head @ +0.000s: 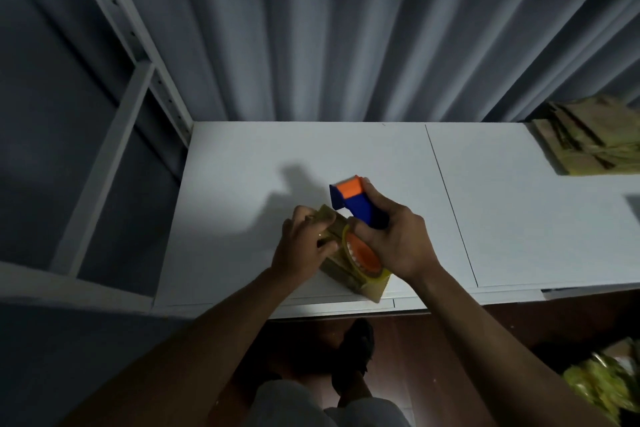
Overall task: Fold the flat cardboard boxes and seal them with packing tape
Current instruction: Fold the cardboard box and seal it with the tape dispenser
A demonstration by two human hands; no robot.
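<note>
Head view looks down on a grey pleated curtain [346, 28] hanging behind a white counter [242, 166], with a white metal shelf frame [138, 80] standing at the left. At the counter's far right corner lies a stack of flat cardboard boxes [588, 139]. Near the front edge, at the middle, sits a small folded cardboard box [341, 270], turned at an angle to the edge. A blue and orange tape dispenser [360, 208] rests on top of this box, its roll of packing tape [363, 258] towards the person. The right hand [394, 239] grips the dispenser's blue handle, fingers curled round it. The left hand [304, 239] holds the box's far left end, fingers bent over the top.
</note>
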